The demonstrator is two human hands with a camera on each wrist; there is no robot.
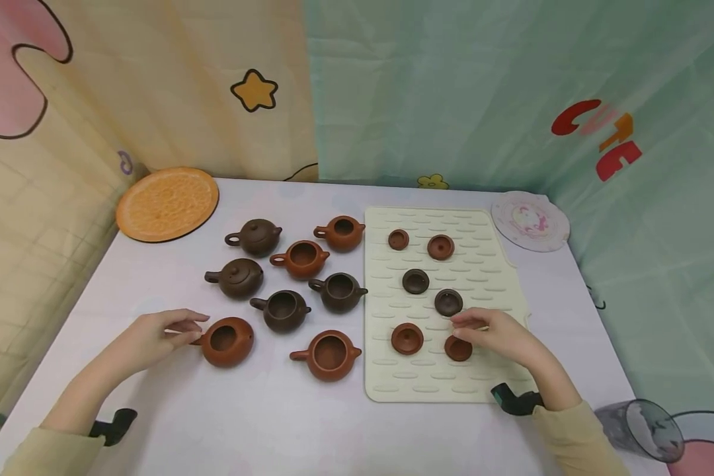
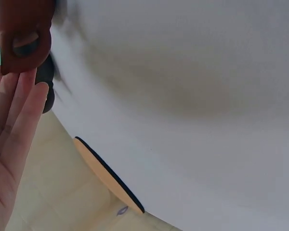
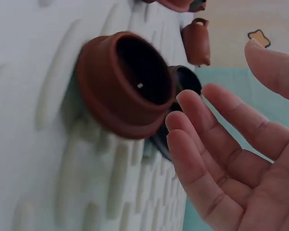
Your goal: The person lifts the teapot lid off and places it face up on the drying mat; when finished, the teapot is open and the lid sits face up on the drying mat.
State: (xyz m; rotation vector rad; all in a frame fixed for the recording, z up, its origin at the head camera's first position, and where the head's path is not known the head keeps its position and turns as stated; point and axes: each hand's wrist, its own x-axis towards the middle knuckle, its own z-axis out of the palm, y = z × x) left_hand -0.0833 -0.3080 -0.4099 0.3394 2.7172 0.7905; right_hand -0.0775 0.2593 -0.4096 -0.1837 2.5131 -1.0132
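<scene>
My left hand [image 1: 157, 336] is at the handle of a reddish-brown clay teapot [image 1: 231, 347] without a lid. In the left wrist view, straight fingers [image 2: 25, 118] reach right to the looped teapot handle [image 2: 26, 65]; the thumb is hidden there. On the right, my right hand [image 1: 495, 334] hovers over a small reddish lid [image 1: 457, 352], its fingers [image 3: 190, 159] and thumb spread apart. That lid lies with its hollow side up on a cream textured mat [image 1: 440, 390]. Beside it are another reddish lid [image 1: 407, 338] and a dark lid [image 1: 449, 302].
More open-topped teapots [image 1: 330, 362] stand left of the mat, with two lidded dark teapots [image 1: 258, 237] behind. Further lids [image 1: 441, 246] lie on the mat. An orange round board [image 1: 169, 205], a pink-white plate [image 1: 532, 221] and a clear cup [image 1: 642, 430] sit around the edges.
</scene>
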